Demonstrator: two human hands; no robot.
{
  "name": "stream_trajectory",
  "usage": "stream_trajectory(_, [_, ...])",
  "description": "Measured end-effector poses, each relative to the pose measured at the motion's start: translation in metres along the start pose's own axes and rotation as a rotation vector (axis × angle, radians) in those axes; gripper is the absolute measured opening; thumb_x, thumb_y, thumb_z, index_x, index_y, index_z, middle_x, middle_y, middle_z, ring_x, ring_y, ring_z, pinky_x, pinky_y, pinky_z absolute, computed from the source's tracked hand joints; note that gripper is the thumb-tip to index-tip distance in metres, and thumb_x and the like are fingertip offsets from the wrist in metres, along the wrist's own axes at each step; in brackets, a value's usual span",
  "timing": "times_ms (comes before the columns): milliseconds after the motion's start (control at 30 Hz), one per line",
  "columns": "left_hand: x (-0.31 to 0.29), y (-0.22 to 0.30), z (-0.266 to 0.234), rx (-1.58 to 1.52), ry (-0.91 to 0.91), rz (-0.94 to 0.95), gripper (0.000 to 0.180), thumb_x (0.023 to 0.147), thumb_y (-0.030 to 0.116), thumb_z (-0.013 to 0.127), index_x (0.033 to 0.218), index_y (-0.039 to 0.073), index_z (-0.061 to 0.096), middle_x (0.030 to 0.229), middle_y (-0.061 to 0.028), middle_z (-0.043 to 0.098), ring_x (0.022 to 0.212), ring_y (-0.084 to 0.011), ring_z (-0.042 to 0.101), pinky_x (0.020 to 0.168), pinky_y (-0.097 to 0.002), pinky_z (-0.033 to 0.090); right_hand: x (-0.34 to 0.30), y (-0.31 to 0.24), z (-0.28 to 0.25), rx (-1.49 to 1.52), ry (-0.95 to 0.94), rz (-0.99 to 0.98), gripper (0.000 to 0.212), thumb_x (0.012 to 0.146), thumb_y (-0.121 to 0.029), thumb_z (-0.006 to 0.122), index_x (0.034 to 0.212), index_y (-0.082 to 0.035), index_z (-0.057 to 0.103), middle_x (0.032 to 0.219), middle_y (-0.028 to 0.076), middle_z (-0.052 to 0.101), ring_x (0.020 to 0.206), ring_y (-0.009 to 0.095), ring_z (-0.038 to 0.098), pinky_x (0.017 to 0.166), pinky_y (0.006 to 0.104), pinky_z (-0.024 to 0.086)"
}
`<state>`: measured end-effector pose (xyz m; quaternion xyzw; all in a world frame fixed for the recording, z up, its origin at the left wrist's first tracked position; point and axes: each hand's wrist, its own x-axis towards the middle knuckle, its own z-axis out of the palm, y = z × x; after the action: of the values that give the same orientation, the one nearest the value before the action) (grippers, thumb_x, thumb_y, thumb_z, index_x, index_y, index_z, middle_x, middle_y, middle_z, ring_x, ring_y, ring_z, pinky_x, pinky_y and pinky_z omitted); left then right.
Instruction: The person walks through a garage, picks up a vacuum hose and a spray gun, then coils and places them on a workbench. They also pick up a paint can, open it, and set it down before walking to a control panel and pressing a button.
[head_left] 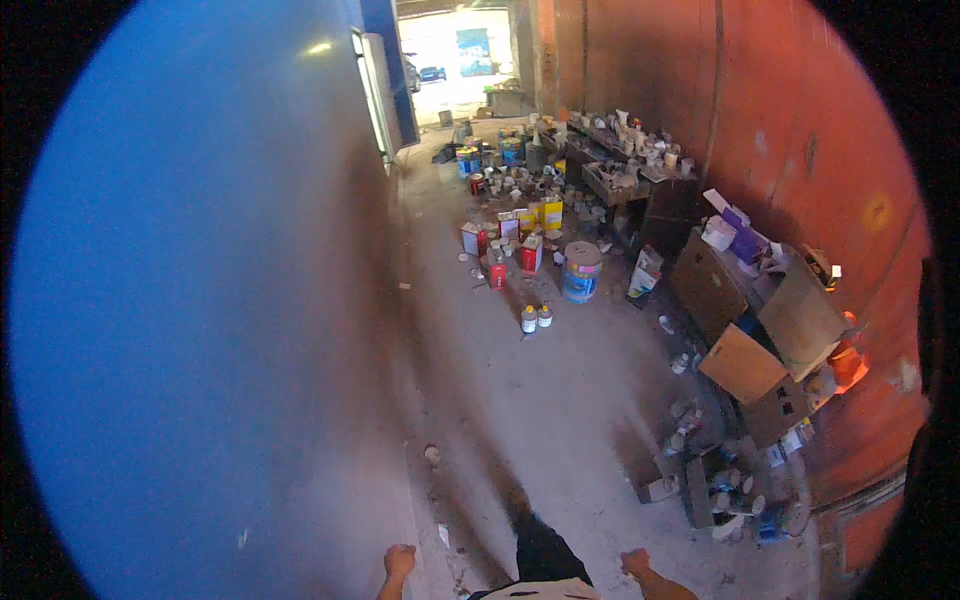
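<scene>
Hands swing empty while walking the floor [540,400]: left hand [399,561] and right hand [634,560] show curled fingers gripping nothing, cans [536,318] well ahead, so more steps come before any reach.

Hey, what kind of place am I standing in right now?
Probably a paint workshop or storage passage. Paint cans and tins crowd the dusty concrete floor, a cluttered workbench lines the red wall, and torn cardboard boxes pile up beside it.
</scene>
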<state>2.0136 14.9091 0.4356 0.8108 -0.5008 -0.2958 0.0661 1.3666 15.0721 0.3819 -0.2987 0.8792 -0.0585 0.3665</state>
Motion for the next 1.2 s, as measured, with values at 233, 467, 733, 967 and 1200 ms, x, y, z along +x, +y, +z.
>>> stream_trajectory(233, [0.211, 0.176, -0.073, 0.153, 0.168, 0.309, 0.03, 0.084, 0.032, 0.057, 0.085, 0.007, 0.073, 0.084, -0.0177, 0.07, 0.083, -0.0365, 0.067, 0.078, -0.0471, 0.052, 0.162, -0.127, -0.003, -0.533, -0.437, -0.042, 0.025, 0.083, -0.031, 0.065, 0.08, -0.006, 0.068, 0.072, 0.013, 0.066, 0.064, 0.029, 0.065, 0.057, 0.0459, 0.051])
stream_trajectory(467, [0.315, 0.229, -0.07, -0.156, -0.104, -0.337, 0.029, 0.08, 0.035, 0.065, 0.08, 0.008, 0.074, 0.088, -0.0151, 0.072, 0.084, -0.0344, 0.068, 0.083, -0.0456, 0.053, 0.369, -0.669, -0.114, -0.584, 0.138, -0.974, 0.025, 0.083, -0.031, 0.066, 0.08, -0.006, 0.067, 0.074, 0.015, 0.068, 0.075, 0.031, 0.066, 0.069, 0.0439, 0.052])
stream_trajectory(733, [0.605, 0.278, -0.033, 0.456, -0.331, 0.199, 0.041, 0.08, 0.039, 0.065, 0.102, 0.004, 0.07, 0.1, -0.0157, 0.07, 0.092, -0.0346, 0.066, 0.087, -0.0457, 0.051, 0.518, -1.116, -0.185, 0.182, 0.099, -0.775, 0.037, 0.09, -0.034, 0.06, 0.097, 0.003, 0.063, 0.077, 0.018, 0.067, 0.069, 0.033, 0.064, 0.066, 0.0424, 0.051])
stream_trajectory(967, [0.947, 0.585, -0.244, -0.169, -0.204, -0.331, 0.033, 0.082, 0.038, 0.061, 0.094, 0.009, 0.073, 0.088, -0.0138, 0.072, 0.08, -0.0339, 0.069, 0.078, -0.0443, 0.053, 0.659, -1.107, -0.161, -0.868, -0.164, -0.585, 0.025, 0.083, -0.032, 0.06, 0.089, -0.009, 0.069, 0.088, 0.021, 0.066, 0.085, 0.04, 0.063, 0.075, 0.0477, 0.051])
stream_trajectory(1200, [1.259, 0.839, -0.398, -0.453, 0.07, 0.186, 0.043, 0.085, 0.037, 0.066, 0.103, -0.002, 0.067, 0.098, -0.0182, 0.07, 0.092, -0.0309, 0.067, 0.083, -0.0408, 0.051, 0.741, -1.161, -0.153, 0.197, -0.174, 0.294, 0.023, 0.081, -0.019, 0.07, 0.084, 0.003, 0.065, 0.067, 0.014, 0.064, 0.05, 0.025, 0.063, 0.044, 0.0386, 0.051])
